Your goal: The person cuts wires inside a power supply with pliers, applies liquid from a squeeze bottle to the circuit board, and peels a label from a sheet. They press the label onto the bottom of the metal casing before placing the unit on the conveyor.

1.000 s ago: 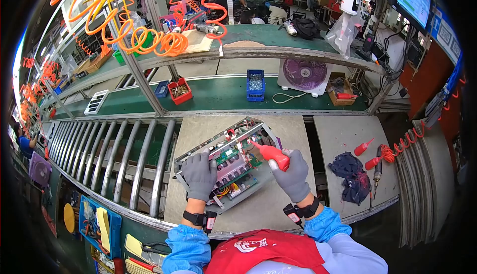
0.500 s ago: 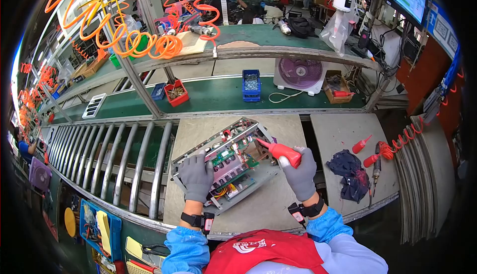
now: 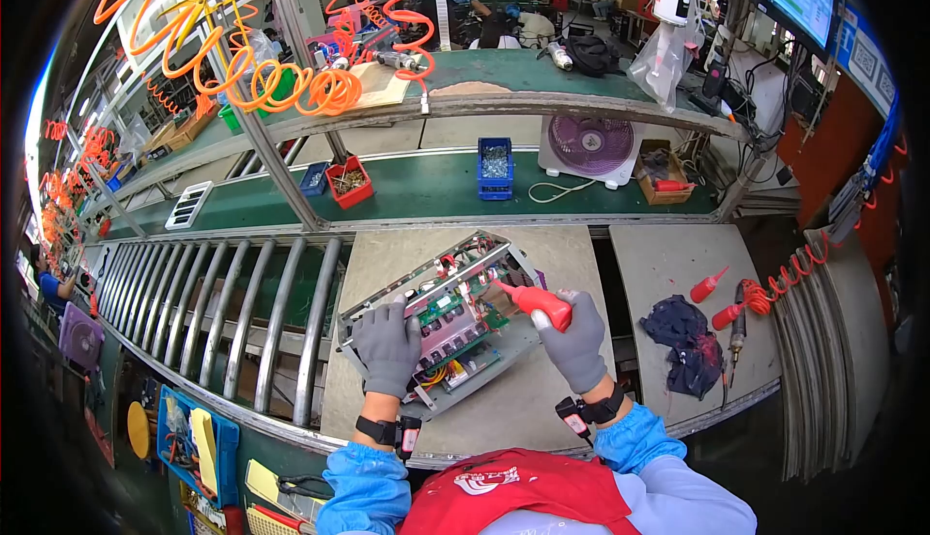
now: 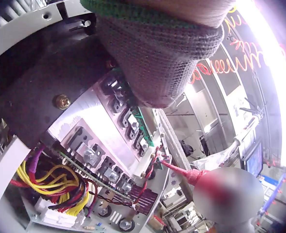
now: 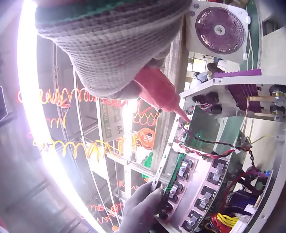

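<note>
An electronics unit in an open metal chassis [image 3: 455, 390] lies slanted on the board, with circuit boards, a row of black components [image 4: 89, 153] and yellow wires [image 4: 67, 191] exposed. My grey-gloved left hand [image 3: 389, 349] holds its left side, fingers over the upper rail; the right wrist view shows this hand's thumb and fingers [image 5: 140, 206] at the rail. In my gloved right hand [image 3: 578, 346] is a red squeeze bottle [image 3: 542, 307], tilted, its thin nozzle pointing left into the chassis near red wires. A blurred patch covers the bottle's body in the left wrist view.
Metal rollers [image 3: 232, 327] run along the left. On the right board [image 3: 668, 254] lie a dark rag [image 3: 683, 341], another red bottle [image 3: 707, 288] and a screwdriver-like tool [image 3: 738, 336] on a coiled red hose. Behind are screw bins [image 3: 495, 169] and a purple fan [image 3: 589, 142].
The bottle's nozzle drew off to the right half a second ago, and has since come back lower and leftward over the chassis. My left hand keeps its place on the unit.
</note>
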Available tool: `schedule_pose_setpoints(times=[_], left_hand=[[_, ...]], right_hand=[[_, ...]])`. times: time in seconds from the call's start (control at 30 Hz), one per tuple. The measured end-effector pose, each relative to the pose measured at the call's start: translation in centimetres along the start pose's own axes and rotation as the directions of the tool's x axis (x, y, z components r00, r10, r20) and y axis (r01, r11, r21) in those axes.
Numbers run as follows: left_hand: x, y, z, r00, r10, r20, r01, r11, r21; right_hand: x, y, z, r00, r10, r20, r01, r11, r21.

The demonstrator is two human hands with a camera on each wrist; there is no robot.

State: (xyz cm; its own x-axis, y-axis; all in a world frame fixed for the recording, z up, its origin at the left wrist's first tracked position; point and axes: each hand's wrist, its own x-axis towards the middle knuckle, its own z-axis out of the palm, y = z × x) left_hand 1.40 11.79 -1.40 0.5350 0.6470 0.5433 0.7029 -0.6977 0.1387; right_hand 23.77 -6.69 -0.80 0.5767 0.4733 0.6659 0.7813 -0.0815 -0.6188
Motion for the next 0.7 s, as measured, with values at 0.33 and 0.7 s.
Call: schedule_pose_setpoints(times=[0.33,0.7], left_hand=[[-0.05,0.15,0.03,1.000,0.014,-0.011,-0.014,1.000,0.007],[-0.06,0.30,0.26,1.000,0.017,0.014,-0.017,1.000,0.004]], right_hand=[[0.33,-0.06,-0.29,0.997,-0.041,-0.058,0.039,0.999,-0.032],[0.08,0.15,-0.14,0.996,-0.063,-0.059,0.063,0.998,-0.003]])
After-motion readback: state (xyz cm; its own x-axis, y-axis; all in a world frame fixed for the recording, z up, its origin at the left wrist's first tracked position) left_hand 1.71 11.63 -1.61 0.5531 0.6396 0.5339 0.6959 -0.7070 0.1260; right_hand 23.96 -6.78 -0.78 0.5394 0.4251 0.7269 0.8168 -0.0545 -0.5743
